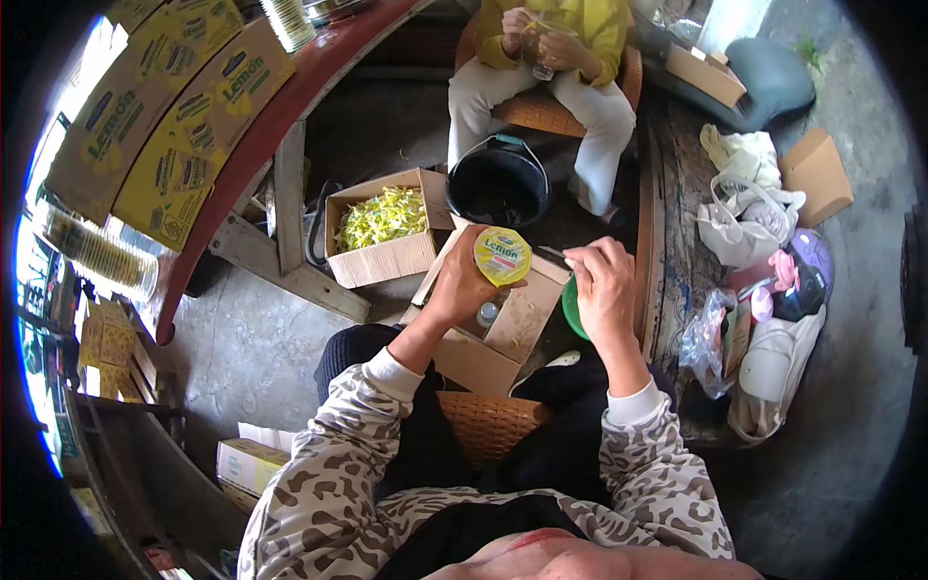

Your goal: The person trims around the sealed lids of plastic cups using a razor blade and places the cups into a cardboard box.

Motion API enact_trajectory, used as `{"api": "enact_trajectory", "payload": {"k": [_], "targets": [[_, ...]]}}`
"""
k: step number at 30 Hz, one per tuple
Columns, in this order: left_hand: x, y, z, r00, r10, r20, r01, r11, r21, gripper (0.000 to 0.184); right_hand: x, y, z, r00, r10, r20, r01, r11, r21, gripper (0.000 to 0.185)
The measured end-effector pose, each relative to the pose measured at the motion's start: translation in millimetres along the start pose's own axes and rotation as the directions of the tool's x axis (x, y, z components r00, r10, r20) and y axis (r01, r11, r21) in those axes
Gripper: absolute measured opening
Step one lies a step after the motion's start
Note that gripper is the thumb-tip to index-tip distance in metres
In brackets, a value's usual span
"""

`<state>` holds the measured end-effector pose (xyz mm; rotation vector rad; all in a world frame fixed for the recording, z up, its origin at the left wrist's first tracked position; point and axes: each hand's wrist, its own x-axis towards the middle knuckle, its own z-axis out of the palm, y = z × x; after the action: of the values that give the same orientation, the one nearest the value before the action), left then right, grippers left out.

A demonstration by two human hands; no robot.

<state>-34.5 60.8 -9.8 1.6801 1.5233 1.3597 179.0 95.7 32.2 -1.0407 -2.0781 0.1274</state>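
My left hand (460, 275) is closed around a plastic cup with a yellow printed lemon lid (503, 256), the lid facing up toward me. To its right, my right hand (604, 285) is pinched on a thin, dark, pointed tool (552, 253), whose tip points at the cup without clearly touching it. Its exact kind is too small to tell. Beneath the hands stands an open cardboard box (478, 362) with a clear cup or bottle (486, 314) in it. A green round container (575, 307) is partly hidden behind my right hand.
Ahead are a box of yellow-green wrapper strips (384, 220) and a black bucket (498, 184). Another person (541, 58) sits opposite, both hands on a clear cup. Lemon cartons (203, 135) and stacked cups (101, 256) stand on a red-edged table at left. Bags (749, 217) lie on the wooden bench at right.
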Motion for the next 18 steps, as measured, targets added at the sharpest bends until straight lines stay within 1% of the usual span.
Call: {"api": "enact_trajectory", "payload": {"k": [1, 5, 8, 9, 11, 13, 15, 18], "targets": [[-0.4, 1.7, 0.0, 1.0, 0.004, -0.02, -0.004, 1.0, -0.005, 0.075, -0.4, -0.7, 0.7, 1.0, 0.011, -0.005, -0.011, 1.0, 0.02, 0.01], [-2.4, 4.1, 0.8, 0.999, -0.007, -0.042, 0.006, 1.0, -0.016, 0.082, -3.2, -7.2, 6.9, 1.0, -0.029, 0.009, 0.029, 0.999, 0.037, 0.012], [-3.5, 13.5, -0.3, 1.0, -0.017, -0.001, 0.017, 1.0, -0.019, 0.082, -3.2, -11.0, 6.4, 0.999, -0.029, 0.021, 0.028, 0.998, 0.05, 0.014], [-4.4, 11.4, 1.7, 1.0, -0.015, -0.012, 0.015, 0.999, -0.032, 0.082, -3.1, -11.7, 6.0, 1.0, -0.016, 0.016, 0.015, 0.998, 0.064, 0.014], [-6.0, 5.6, 6.7, 1.0, 0.025, -0.011, -0.025, 0.997, -0.067, 0.084, -3.4, -12.2, 7.2, 1.0, -0.018, 0.006, 0.018, 0.998, 0.064, 0.014], [-6.6, 8.5, 7.6, 1.0, 0.015, 0.006, -0.015, 0.998, -0.066, 0.083, -5.3, -13.8, 9.7, 1.0, 0.006, 0.012, -0.007, 0.997, 0.079, 0.013], [-6.8, 9.3, 8.1, 0.998, -0.053, 0.039, 0.057, 0.99, -0.127, 0.079, -6.3, -15.1, 12.0, 1.0, 0.004, 0.005, -0.005, 0.997, 0.082, 0.011], [-7.7, 7.6, 7.8, 0.998, -0.031, 0.048, 0.037, 0.99, -0.139, 0.079, -6.7, -16.5, 14.6, 0.999, -0.03, 0.012, 0.028, 0.995, 0.098, 0.011]]}}
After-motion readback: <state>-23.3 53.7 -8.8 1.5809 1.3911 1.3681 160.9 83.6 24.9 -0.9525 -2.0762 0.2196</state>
